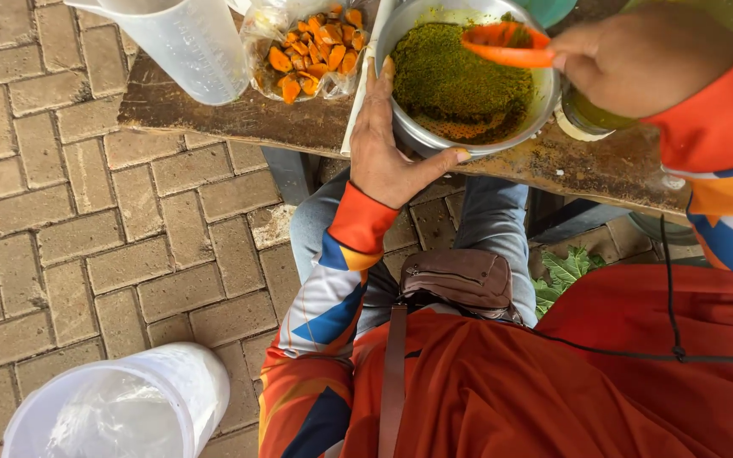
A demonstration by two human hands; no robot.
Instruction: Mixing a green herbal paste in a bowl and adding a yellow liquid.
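The right hand (638,59) is holding an orange plastic scoop (506,44) by its rear edge, its grip closed on the handle end with fingers pinching it, and the scoop is hovering just above the greenish-yellow ground paste (451,80) that is filling the steel bowl (545,106). The scoop's long axis is running roughly level across the picture, its open mouth pointing away from the right hand toward the bowl's middle, so the paste is lying directly below and a little to the left of the scoop. The left hand (388,157) is bracing the bowl's near rim: its thumb is stretching along the rim's lower edge while the fingers are lying flat up the bowl's left side, so this grip is spread open and pressing, not wrapped around anything. Of the two, the right hand is the one nearer the paste's surface

The bowl is sitting on a worn wooden table (214,110). Just beside its left wall, a clear plastic bag (303,47) is holding orange turmeric pieces. Further left, a translucent measuring jug (188,42) is standing on the table; what it contains cannot be told. Down on the brick paving (86,229), a white bucket (120,407) lined with clear plastic is standing well apart from the table
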